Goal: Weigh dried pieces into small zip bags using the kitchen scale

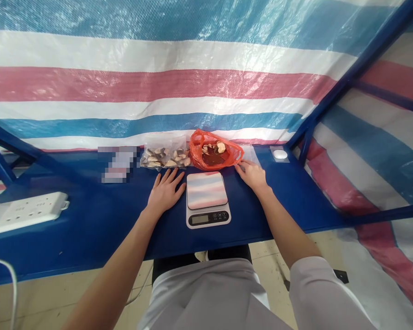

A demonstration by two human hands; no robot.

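Note:
My left hand (165, 192) lies flat on the blue table with its fingers spread, left of a white kitchen scale (207, 192). The scale's plate bears nothing, and its display looks blank. Just beyond my left fingertips is a clear plastic bag (165, 153) of pale, dark-edged slices, perhaps dried mushrooms. A red plastic bag (198, 153) stands behind the scale, its mouth open on a few similar pieces (220, 147). My right hand (253, 175) rests at that bag's right edge, thumb and fingers slightly apart; whether they touch the plastic is hard to tell.
A white power strip (30, 211) sits at the table's left, with a white cable (12, 284) hanging near the front edge. A small white round object (280, 154) lies back right on a clear packet. Blue frame posts (308, 137) and striped sheeting (158, 85) enclose the table (103, 220).

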